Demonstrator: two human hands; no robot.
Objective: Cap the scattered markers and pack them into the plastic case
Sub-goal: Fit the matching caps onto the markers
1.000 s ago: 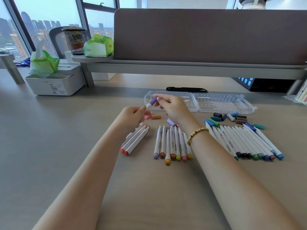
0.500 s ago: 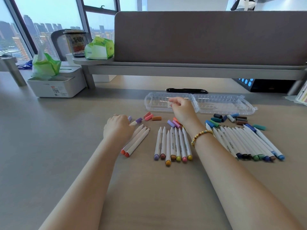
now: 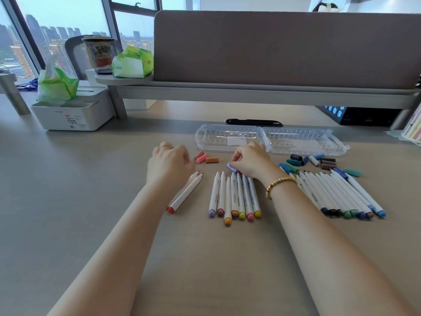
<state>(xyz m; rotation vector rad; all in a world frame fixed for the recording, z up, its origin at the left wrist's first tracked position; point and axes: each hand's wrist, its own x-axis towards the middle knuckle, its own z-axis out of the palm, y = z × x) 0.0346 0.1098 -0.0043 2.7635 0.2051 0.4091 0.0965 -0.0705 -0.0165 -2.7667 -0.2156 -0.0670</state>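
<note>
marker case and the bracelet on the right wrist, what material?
Marker case: clear moulded plastic, glossy; the desk shows through it and its walls are ribbed. Bracelet: small round gold-coloured beads with a shine; metal or coated plastic, cannot tell.

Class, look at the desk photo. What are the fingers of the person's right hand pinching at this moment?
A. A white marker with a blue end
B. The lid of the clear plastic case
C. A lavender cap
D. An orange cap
C: the right hand curls its fingers round a lavender cap on the desk, just beyond the middle row of markers; the orange cap lies untouched.
</note>
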